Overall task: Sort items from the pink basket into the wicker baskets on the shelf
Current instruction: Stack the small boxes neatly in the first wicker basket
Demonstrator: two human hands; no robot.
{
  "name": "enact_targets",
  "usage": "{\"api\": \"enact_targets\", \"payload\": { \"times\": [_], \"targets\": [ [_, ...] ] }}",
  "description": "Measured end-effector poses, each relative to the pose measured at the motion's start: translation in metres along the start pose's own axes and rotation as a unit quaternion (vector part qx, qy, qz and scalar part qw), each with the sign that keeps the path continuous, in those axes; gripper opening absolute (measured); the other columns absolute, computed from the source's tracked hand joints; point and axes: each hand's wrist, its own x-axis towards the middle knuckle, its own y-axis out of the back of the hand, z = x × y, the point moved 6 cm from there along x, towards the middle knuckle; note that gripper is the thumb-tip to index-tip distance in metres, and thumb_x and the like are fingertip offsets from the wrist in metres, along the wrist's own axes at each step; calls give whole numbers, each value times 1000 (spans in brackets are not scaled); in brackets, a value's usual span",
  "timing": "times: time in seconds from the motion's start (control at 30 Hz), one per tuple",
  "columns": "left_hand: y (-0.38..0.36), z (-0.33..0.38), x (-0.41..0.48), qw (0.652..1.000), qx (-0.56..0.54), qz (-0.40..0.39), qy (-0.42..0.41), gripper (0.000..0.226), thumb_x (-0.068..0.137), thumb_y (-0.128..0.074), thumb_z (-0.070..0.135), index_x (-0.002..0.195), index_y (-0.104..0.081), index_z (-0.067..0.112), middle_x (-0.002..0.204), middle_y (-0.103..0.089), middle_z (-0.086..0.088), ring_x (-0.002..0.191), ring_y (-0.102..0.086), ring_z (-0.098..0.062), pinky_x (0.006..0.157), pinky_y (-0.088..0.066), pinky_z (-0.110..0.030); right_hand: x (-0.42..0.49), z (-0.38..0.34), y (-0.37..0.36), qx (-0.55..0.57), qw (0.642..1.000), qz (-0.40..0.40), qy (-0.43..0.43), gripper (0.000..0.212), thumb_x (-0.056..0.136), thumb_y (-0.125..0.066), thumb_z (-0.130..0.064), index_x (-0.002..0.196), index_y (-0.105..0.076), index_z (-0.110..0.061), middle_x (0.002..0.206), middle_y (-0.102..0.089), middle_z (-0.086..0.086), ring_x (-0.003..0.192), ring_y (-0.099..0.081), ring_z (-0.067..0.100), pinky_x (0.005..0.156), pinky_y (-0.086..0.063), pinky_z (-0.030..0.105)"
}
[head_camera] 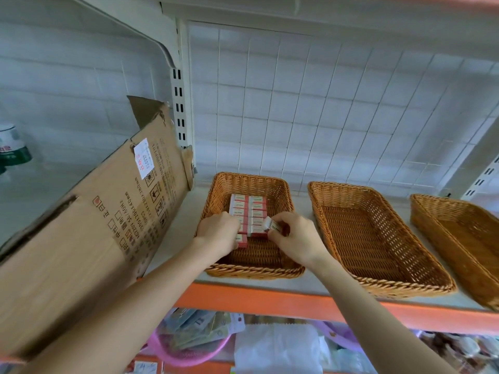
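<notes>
Pinched between right hand [293, 238] thumb and fingertips: one small box [270, 224], white end face toward the camera, tilted up off the rows, closed fairly tight round its far end. Left hand [217, 232] curled palm-down on the near end of the left column, fingers bent over a red-and-white box [241, 240] at its tips; cannot tell whether actually gripping or just steadying. Both inside the leftmost wicker basket [252, 272], on the shelf [243, 295] with the orange front lip. Stacked boxes [248, 209] in two neat columns running from 12 o'clock toward 6, each box's long axis crosswise, 9 to 3. Open slot judged to lie at the near end of the right column, directly below and slightly toward 7 o'clock from the held box, so right hand clearly nearer; box needs levelling so its long axis matches the row before setting down. Boxes small, rectangular, pale with red bands, print too small to read. Two more wicker baskets at 3 o'clock, middle basket [378, 238] and right basket [459, 238], both bare inside. Pink basket [172, 352] below the shelf at 6 o'clock, holding assorted packets. Cardboard carton [81, 225] leaning at 9 o'clock
</notes>
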Motion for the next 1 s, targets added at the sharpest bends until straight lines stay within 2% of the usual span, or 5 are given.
{"api": "enact_targets", "payload": {
  "times": [0.37, 0.53, 0.77, 0.9, 1.0],
  "targets": [
    [0, 0, 2, 1000, -6, -3, -6, 17, 90, -61, 17, 105, -63, 9, 101, -63, -7, 91, -62, -23, 76, -52, -32, -1, -2, 1, -8, 1000, 0, 6, 26, 86, -61, -19, 110, -62, -11, 106, -60, 4, 88, -51, 12, 73, -37, 19],
    [2, 1, 3, 1000, 6, 8, -10, 1, 91, -58, 11, 91, -60, 11, 85, -55, -2, 86, -60, -23, 67, -46, -30, -1, -1, 0, -15, 1000, -5, 9, 27, 86, -61, -21, 111, -62, -11, 107, -60, 4, 93, -54, 16, 73, -37, 19],
    [0, 0, 3, 1000, -16, 14, 6, 34, 91, -56, 7, 63, -38, 17, 66, -40, 3, 70, -50, -18, 60, -41, -28, 4, -7, -2, -62, 997, -27, 22, 24, 86, -59, -18, 109, -62, -9, 105, -57, 6, 95, -55, 21, 78, -43, 26],
    [0, -1, 0, 999, -36, 16, 10, 33, 89, -56, 4, 63, -39, 14, 69, -40, 1, 61, -42, -15, 57, -38, -28, 14, -11, -17, -163, 981, -95, 32, 27, 86, -57, -21, 110, -62, -9, 110, -54, 8, 104, -52, 25, 83, -45, 30],
    [2, 0, -1, 999, -43, 22, 9, 17, 89, -58, 7, 77, -47, 10, 80, -43, -2, 68, -45, -18, 59, -39, -27, 20, -10, -31, -229, 962, -143, 30, 27, 86, -58, -20, 111, -62, -11, 114, -56, 7, 110, -49, 26, 89, -47, 34]
  ]
}}
